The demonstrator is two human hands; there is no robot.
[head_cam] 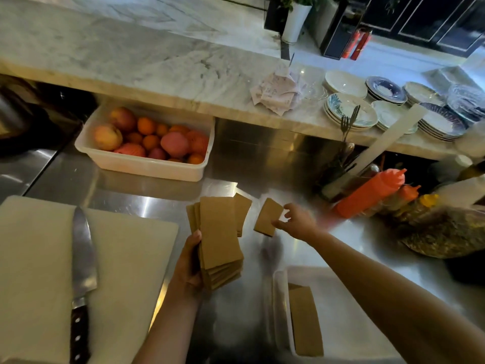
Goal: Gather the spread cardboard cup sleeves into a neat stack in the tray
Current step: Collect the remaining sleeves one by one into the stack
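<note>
My left hand [189, 261] grips a fanned bundle of flat brown cardboard cup sleeves [219, 237] above the steel counter. Behind the bundle another sleeve [242, 210] pokes out; I cannot tell whether it lies on the counter. My right hand [298, 222] reaches forward and pinches one single sleeve [267, 216] at its right edge, just off the counter. A white tray [279, 298] sits at the lower right under my right forearm, with a sleeve [304, 321] lying flat inside along its left side.
A white cutting board [126, 258] with a large knife [82, 264] lies at the left. A white tub of fruit [147, 164] stands behind. Orange squeeze bottles [372, 193] and a bag of dried goods [446, 232] crowd the right. Stacked plates [351, 111] sit on the marble ledge.
</note>
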